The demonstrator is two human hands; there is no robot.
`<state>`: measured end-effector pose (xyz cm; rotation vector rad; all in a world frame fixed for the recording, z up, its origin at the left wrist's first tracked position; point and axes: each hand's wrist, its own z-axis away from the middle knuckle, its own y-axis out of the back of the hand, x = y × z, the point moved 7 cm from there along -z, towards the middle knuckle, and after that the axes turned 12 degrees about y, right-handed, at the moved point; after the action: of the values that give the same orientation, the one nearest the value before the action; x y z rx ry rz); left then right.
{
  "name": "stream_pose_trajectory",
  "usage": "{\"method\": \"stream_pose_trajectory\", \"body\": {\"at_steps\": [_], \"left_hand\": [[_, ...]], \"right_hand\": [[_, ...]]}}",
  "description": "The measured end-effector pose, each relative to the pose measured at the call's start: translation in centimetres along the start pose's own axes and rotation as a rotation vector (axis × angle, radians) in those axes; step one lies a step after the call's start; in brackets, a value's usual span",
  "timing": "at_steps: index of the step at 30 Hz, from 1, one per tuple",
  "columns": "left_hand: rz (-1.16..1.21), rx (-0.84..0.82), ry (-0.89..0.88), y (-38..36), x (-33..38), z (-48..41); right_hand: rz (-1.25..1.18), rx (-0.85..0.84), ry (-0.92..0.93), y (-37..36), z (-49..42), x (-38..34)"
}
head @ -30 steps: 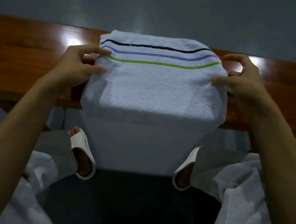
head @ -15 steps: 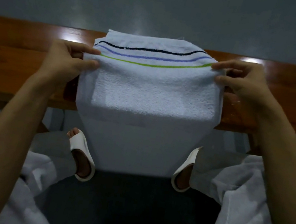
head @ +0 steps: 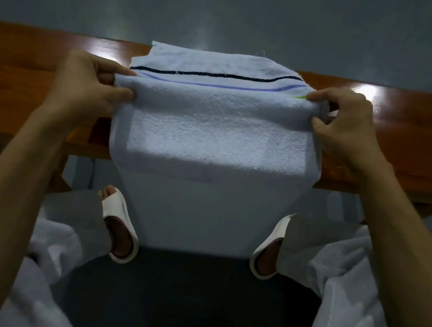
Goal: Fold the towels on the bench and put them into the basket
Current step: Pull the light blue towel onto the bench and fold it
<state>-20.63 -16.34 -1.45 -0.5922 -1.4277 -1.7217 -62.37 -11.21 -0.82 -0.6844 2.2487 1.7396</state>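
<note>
Cloth (head: 357, 298) nearest, white and bunched over both knees (spare towels or clothing, cannot tell which). Past that, pale slippers (head: 119, 227), one at either side of the towel (head: 213, 140). Hangs there by its lower part, straight down off the near edge of the tabletop (head: 25, 76), with the upper part lying flat on the wood.

Held at both side edges. Left hand (head: 91, 84) on the left edge, right hand (head: 348, 125) on the right, each closed in a thumb-and-forefinger pinch on a raised ridge of terry, other fingers curled behind. Level with each other, neither nearer the far side, well apart across the full width of the cloth. Ridge stretched between them, long axis left to right, parallel to the tabletop's edge.

Just beyond the ridge, away from the body: a sliver of green stripe (head: 300, 97) at the right fingertips, then a blue stripe (head: 221, 86), then a black stripe (head: 223, 76). Farther again, the hem (head: 212, 55), close to the tabletop's back edge. Probably mid-fold; next, likely a matter of carrying both pinches evenly and together, keeping the ridge square to the stripes. Behind all, grey wall (head: 233, 10). No basket recognisable anywhere in view.
</note>
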Motion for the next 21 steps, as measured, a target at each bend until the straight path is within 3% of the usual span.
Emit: {"method": "stream_pose_trajectory", "body": {"at_steps": [6, 12, 16, 21], "left_hand": [[-0.153, 0.163, -0.080, 0.3, 0.6, 0.4], [-0.147, 0.234, -0.210, 1.5, 1.9, 0.9], [0.001, 0.212, -0.217, 2.2, 2.8, 0.9], [0.232, 0.059, -0.139, 1.6, 4.6, 0.6]], "right_hand": [[0.046, 0.171, 0.028, 1.3, -0.3, 0.0], [0.028, 0.316, -0.049, 3.1, -0.2, 0.8], [-0.203, 0.465, -0.100, 4.8, -0.3, -0.2], [-0.668, 0.488, -0.237, 4.1, -1.4, -1.1]]}}
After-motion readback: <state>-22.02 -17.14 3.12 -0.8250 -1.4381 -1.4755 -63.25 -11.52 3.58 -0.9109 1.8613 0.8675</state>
